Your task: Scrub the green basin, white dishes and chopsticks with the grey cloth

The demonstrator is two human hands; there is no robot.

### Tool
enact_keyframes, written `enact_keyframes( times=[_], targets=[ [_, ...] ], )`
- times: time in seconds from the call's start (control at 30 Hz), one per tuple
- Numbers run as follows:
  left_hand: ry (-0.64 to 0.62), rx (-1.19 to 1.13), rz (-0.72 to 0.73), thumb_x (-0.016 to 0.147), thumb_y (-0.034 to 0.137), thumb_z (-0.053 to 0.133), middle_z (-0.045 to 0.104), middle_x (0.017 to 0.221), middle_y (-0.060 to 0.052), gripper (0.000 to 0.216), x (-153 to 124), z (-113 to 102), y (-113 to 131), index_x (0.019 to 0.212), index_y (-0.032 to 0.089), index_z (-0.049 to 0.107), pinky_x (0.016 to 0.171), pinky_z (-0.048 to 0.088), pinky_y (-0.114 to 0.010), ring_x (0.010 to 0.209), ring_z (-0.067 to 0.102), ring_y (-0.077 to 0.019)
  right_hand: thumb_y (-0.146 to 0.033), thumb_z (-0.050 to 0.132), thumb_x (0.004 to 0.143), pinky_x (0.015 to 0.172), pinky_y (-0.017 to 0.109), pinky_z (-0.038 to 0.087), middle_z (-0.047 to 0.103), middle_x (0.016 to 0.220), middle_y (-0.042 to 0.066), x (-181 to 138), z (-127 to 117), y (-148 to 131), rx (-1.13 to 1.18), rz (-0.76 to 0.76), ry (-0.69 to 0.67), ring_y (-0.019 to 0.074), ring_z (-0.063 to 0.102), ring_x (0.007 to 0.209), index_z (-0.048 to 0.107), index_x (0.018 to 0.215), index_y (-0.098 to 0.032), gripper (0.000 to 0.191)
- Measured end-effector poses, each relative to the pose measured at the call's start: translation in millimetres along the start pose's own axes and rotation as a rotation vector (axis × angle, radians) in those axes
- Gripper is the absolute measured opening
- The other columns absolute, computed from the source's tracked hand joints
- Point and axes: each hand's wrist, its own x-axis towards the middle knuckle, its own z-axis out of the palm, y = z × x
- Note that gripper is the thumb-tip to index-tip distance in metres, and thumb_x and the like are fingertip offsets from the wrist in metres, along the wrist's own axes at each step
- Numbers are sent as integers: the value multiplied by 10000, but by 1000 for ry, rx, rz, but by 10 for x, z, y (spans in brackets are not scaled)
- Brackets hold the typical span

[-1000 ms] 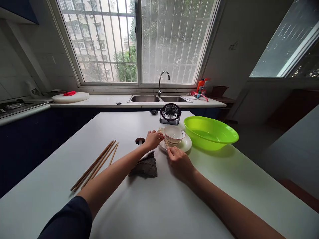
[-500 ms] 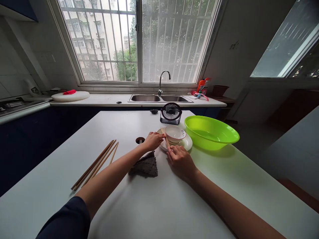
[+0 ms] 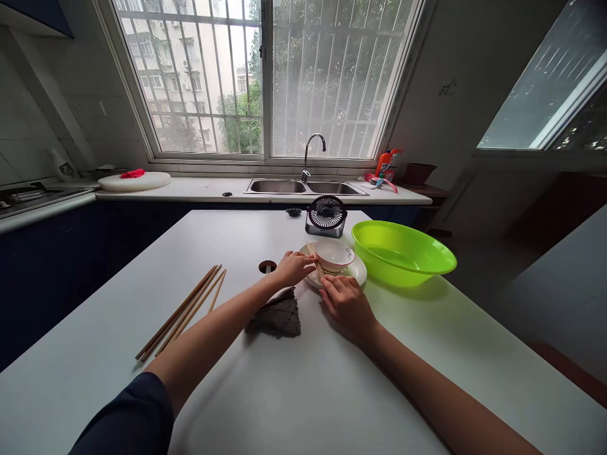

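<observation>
A pair of light wooden chopsticks (image 3: 317, 268) lies slanted on the left side of the white plate (image 3: 359, 276), beside a white bowl (image 3: 334, 254) with a dark mark near its rim. My left hand (image 3: 294, 268) reaches over the plate's left edge, its fingers closed on the chopsticks' middle. At their near end, my right hand (image 3: 348, 304) pinches them with curled fingers by the plate's front edge. A crumpled dark grey cloth (image 3: 277, 315) rests below my left wrist. Several longer chopsticks (image 3: 183, 313) lie on the table, left of my left forearm.
A large green basin (image 3: 403, 253) stands right of the plate. Behind the bowl is a small black fan (image 3: 327, 216), with a dark scourer (image 3: 293, 212) beside it. A round hole (image 3: 267, 267) opens in the white table (image 3: 265, 392). The sink (image 3: 277, 187) is beyond.
My right hand has shifted very slightly; both hands stay at the chopsticks. The view has moved a touch, and the other things lie as before.
</observation>
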Motion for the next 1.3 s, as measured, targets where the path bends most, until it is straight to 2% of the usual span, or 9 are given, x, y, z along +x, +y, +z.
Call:
enact_keyframes(
  times=[0.27,0.4,0.57,0.73,0.8,0.9,1.07,1.17,1.3],
  targets=[
    [16,-44,4,967,226,545,657,1359,-28,352,7,1,-30,1299,290,641,1126,408,-433,1279,593,-236,-178,527,953,899,399,449,728,1053,138,13,-42,-22,36,1,-32,253,617,944,688,1121,-87,249],
    [70,-83,-4,966,209,539,665,1346,-49,337,-27,-87,-53,1278,257,656,1107,436,-417,1272,597,-232,-188,518,960,926,411,452,714,1089,147,11,-55,-33,40,10,-39,262,612,983,674,1150,-99,262],
    [189,-143,-11,978,223,519,682,1308,-76,311,-207,-455,-119,1245,210,678,1065,470,-364,1215,621,-218,-192,525,967,934,413,456,704,1112,166,23,-69,-53,40,-16,11,271,606,1014,665,1133,-79,246],
    [281,-254,-39,952,264,537,747,1077,-52,263,-634,-974,-316,1112,204,737,846,547,-284,908,692,-168,-189,517,972,940,412,468,705,1100,153,96,-111,-125,70,-32,54,263,610,1018,663,1134,-97,236],
    [285,-256,-107,918,292,571,747,1031,-51,250,-849,-1147,-455,1057,201,757,781,546,-278,823,676,-161,-178,520,968,941,415,472,710,1076,146,152,-144,-170,85,-40,75,259,615,999,667,1133,-105,233],
    [286,-179,-254,876,331,604,745,994,-39,232,-1178,-1308,-729,993,226,774,788,538,-294,781,651,-162,-160,515,961,926,414,479,714,1071,134,270,-208,-253,134,-39,78,253,622,989,669,1150,-129,245],
    [212,-99,-464,833,427,650,741,899,-30,238,-1664,-1249,-1217,925,249,779,727,522,-297,761,632,-179,-134,496,962,896,391,481,727,1024,109,536,-274,-473,280,-73,56,226,629,912,681,1084,-148,223],
    [164,-79,-522,813,511,663,734,965,-33,333,-1887,-1104,-1417,1027,279,769,722,521,-305,783,640,-191,-130,483,964,867,374,476,724,980,98,707,-260,-692,380,-133,-51,209,615,860,689,1031,-161,219],
    [86,-48,-589,810,514,648,721,1027,-31,403,-2068,-964,-1543,1139,299,738,725,513,-299,817,655,-200,-98,518,937,825,347,450,714,968,101,945,-213,-1070,428,-262,-263,203,617,863,682,963,-152,175]
  ],
)
